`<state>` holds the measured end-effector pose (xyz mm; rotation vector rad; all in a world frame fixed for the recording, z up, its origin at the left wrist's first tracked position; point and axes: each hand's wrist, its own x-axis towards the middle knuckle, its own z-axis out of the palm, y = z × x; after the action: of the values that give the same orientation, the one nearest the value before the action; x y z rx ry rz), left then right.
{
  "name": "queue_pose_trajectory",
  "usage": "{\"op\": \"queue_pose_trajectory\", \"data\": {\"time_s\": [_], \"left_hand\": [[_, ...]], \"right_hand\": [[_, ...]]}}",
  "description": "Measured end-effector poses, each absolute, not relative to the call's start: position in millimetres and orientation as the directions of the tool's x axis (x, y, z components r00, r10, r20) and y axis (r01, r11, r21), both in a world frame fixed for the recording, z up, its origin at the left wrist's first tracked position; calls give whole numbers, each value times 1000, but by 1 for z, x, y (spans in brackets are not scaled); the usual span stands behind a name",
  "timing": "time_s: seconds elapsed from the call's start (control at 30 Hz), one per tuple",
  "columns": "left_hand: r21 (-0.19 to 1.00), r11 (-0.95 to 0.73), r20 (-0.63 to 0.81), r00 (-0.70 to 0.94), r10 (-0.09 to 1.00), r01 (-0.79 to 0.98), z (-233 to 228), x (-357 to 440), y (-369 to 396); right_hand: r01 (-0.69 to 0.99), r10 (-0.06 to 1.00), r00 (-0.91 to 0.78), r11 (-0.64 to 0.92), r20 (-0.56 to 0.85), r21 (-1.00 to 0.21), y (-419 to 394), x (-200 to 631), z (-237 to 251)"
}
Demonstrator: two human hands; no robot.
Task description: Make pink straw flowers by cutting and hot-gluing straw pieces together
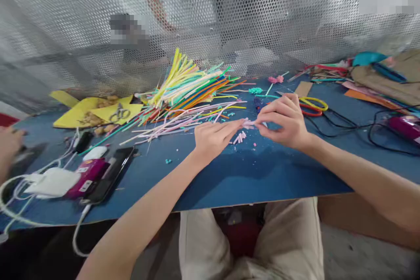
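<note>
Pale-lilac fuzzy stem piece: probably light, bendable; my left hand, right hand pinch ends, nearly closed; hold there.

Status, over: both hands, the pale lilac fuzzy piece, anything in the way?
Left hand, right hand: both pinching pale lilac fuzzy piece. Small pale lilac snippets loose on blue tabletop nearby. Nothing visibly blocking either hand.
</note>
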<state>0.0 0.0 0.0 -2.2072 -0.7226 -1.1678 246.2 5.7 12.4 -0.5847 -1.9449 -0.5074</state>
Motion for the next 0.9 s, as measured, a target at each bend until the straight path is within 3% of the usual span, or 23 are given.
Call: {"op": "queue_pose_trajectory", "data": {"time_s": [0.9], "left_hand": [[-156,-768,823,512,246,621,-2,-2,1]], "right_hand": [[545,293,-405,838,866,-28,4,245,7]]}}
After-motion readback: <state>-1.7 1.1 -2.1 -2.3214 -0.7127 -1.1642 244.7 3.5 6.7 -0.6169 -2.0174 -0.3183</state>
